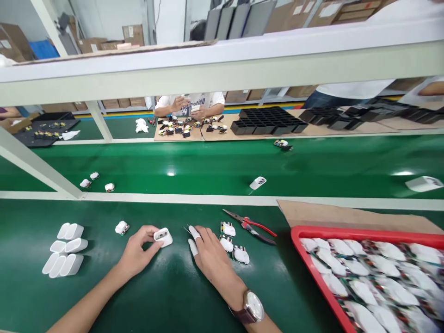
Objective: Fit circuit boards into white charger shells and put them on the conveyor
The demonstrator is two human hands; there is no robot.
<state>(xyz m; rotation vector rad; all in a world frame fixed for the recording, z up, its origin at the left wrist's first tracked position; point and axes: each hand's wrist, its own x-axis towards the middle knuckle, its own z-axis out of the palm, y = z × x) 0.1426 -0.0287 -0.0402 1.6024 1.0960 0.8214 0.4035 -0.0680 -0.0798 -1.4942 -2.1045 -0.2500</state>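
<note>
My left hand (140,249) pinches a small white plastic housing (165,237) between thumb and fingers, its end with dark port openings facing up. Just right of it, my right hand (211,254) wears white finger cots on thumb and forefinger. Two thin metal tips, which look like tweezers (188,229), stick out from its fingers; the rest is hidden under the hand. Three circuit boards with white tops (228,229) lie beside the right hand. Another such board (122,227) sits beyond the left hand. White empty-looking housings (65,249) stand grouped at the left.
Red-handled pliers (249,225) lie beyond the boards. A red tray (301,245) full of white-topped boards fills the right, with cardboard (312,215) behind it. Across the green conveyor (194,162), a co-worker's hands (197,112) handle parts. A white frame post (38,162) slants at left.
</note>
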